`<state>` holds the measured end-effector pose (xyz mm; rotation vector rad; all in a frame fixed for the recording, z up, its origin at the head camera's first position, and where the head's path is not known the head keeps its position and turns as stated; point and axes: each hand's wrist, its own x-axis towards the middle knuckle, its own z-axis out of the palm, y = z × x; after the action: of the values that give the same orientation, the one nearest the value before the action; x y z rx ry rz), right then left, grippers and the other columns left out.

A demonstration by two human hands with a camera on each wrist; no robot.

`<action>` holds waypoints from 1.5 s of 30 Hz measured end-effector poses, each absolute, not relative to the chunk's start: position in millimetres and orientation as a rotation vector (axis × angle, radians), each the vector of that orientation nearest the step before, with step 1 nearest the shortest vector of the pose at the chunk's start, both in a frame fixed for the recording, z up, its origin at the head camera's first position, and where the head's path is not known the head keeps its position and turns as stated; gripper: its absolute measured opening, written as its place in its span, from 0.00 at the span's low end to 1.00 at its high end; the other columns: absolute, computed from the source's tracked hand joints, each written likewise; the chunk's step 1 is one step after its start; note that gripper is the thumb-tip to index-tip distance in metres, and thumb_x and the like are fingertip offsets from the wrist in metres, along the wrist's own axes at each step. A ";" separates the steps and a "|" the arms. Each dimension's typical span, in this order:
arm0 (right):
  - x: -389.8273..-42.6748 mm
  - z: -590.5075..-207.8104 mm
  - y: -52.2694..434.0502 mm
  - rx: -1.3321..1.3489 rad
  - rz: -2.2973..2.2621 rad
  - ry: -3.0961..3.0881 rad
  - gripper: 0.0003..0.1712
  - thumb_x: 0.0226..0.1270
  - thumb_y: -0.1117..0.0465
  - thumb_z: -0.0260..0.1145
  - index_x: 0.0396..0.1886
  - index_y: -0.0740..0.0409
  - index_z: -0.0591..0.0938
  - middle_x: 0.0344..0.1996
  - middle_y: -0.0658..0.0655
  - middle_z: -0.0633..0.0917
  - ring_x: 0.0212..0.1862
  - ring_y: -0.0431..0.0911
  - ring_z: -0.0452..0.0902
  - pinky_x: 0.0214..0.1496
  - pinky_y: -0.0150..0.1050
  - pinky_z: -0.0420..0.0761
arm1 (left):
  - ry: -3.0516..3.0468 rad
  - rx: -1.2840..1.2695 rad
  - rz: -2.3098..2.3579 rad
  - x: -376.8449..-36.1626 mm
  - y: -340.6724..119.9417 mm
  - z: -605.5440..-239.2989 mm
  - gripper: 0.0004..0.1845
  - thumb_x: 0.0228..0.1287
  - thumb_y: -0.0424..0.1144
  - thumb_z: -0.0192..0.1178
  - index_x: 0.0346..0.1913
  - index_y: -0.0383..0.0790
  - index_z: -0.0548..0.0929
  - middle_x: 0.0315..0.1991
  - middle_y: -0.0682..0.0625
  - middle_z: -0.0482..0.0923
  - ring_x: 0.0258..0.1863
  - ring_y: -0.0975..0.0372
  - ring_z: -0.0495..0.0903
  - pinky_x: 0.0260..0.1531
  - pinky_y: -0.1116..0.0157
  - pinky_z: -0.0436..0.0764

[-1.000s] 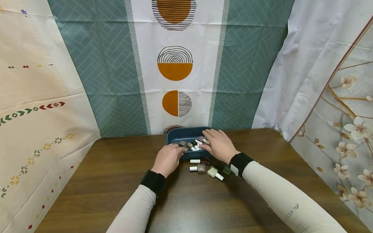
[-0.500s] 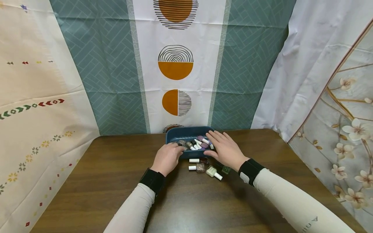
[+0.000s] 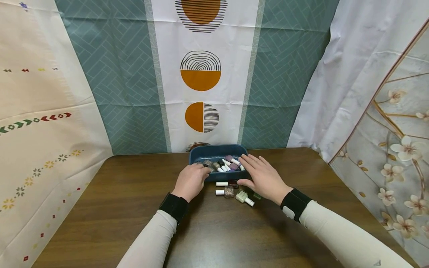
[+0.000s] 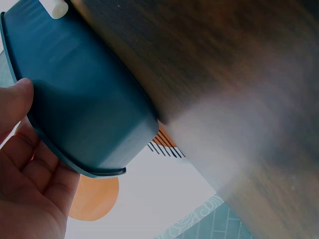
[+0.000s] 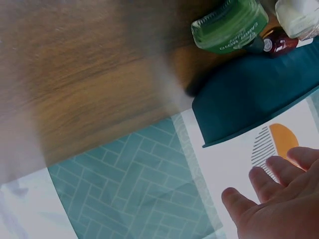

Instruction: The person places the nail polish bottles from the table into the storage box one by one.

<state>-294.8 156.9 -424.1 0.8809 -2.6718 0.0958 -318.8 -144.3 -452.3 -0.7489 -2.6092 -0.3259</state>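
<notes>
A dark blue plastic bin stands at the table's far edge, with several nail polish bottles inside. My left hand holds its rim at the near left corner; in the left wrist view the thumb lies on the outer wall and the fingers curl over the rim. At the bin's right end my right hand is spread with straight fingers, holding nothing. In front of the bin lie a dark red bottle, a glittery bottle, a pale green bottle and a dark green bottle.
The brown wooden table stretches to both sides and toward me. Behind it hangs a teal and white patterned curtain. A cream cloth hangs at the left and a floral cloth at the right.
My right hand has drawn back from over the bin's contents to its right end, uncovering purple bottles. The left hand stays on the rim. The view has shifted slightly.
</notes>
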 end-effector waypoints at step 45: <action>-254.0 -444.6 190.1 0.904 0.061 -2.689 0.47 0.76 0.35 0.72 0.81 0.61 0.75 0.75 0.64 0.79 0.78 0.61 0.73 0.80 0.63 0.69 | -2.635 -0.737 -0.347 -318.8 -142.6 -451.2 0.09 0.75 0.35 0.73 0.54 0.42 0.95 0.37 0.49 0.88 0.40 0.54 0.86 0.48 0.55 0.86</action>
<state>-254.0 190.1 -444.6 0.9040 -2.6886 0.0612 -318.8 -142.6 -451.2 -0.7367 -2.6351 -0.3468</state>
